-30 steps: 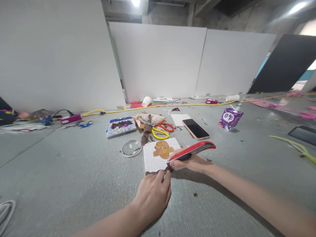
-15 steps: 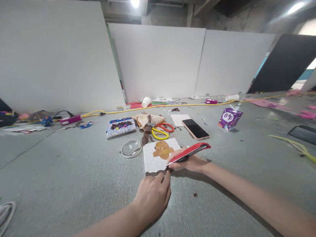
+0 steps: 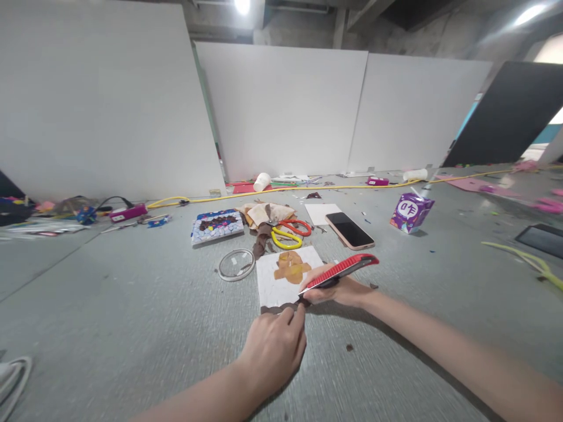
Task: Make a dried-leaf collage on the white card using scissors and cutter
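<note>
A white square card (image 3: 269, 280) lies in front of me with a tan-and-yellow figure (image 3: 291, 268) stuck on it. A wavy dark brown strip (image 3: 276, 309) runs along its near edge. My right hand (image 3: 323, 287) grips a red and black utility knife (image 3: 343, 269), blade end down at the card's near right corner. My left hand (image 3: 277, 343) is closed, its fingertips pressed on the brown strip close to the blade end. The tip of the blade and what lies under the left fingers are hidden. Scissors (image 3: 288, 237) with yellow and orange handles rest just beyond the card.
A clear round ring-shaped lid (image 3: 236, 265) and a mosaic-patterned panel (image 3: 217, 227) sit left of the card. Beyond are tan scraps (image 3: 264, 215), white paper (image 3: 321, 213) and a phone (image 3: 349, 230). A purple drink carton (image 3: 411, 212) stands right. A yellow cable (image 3: 281, 189) crosses behind.
The view has shifted very slightly. Both hands and the knife keep nearly the same place at the card's near edge.
</note>
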A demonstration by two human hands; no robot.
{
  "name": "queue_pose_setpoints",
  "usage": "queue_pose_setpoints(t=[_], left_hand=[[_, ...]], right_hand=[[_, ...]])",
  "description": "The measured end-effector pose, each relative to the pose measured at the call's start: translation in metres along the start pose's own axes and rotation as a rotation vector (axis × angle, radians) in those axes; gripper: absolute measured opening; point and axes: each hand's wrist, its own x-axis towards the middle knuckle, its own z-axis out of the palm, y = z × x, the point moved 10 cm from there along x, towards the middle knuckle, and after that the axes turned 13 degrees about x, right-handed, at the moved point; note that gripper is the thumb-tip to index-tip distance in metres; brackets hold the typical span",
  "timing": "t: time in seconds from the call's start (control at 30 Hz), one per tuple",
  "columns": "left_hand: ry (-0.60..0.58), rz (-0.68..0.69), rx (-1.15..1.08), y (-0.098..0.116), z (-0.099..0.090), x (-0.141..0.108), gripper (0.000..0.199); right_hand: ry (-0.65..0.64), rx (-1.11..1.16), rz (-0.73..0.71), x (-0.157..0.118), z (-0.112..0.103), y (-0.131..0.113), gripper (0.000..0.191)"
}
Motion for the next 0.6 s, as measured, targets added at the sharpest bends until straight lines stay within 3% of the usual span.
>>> queue_pose_setpoints(t=[0.33,0.5,0.6], left_hand=[[0.004,-0.015,-0.040,-0.002,0.001,0.000,0.030],[0.045,-0.029,-0.038,-0.003,0.000,-0.001,0.034],[0.067,-0.032,-0.036,-0.003,-0.001,-0.001,0.034]], right_hand=[[-0.118,-0.216,-0.158,-0.003,0.012,-0.014,0.020],[0.032,-0.034,0.028,-0.003,-0.003,0.004,0.019],[0.066,0.005,0.054,-0.004,-0.006,0.008,0.019]])
